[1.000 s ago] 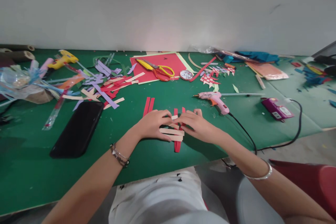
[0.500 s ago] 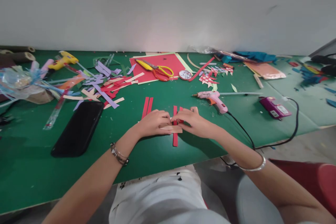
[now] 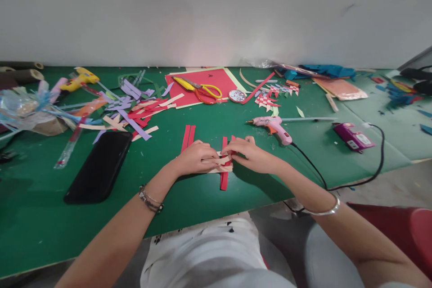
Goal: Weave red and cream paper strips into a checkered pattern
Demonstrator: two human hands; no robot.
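At frame centre, the left hand's [image 3: 197,158] fingers pinch cream strips [image 3: 216,170] crossing red strips [image 3: 223,182] — the right hand [image 3: 249,155] curls over them, its grip unclear.

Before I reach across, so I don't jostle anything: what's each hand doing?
Left hand: curled over the pale strips; grip can't be told.
Right hand: bent at the red strips; pinch can't be told.

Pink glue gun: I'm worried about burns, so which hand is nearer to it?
Right. The right hand is below and left of the pink glue gun in the picture; the left hand is farther left, beyond the right hand.
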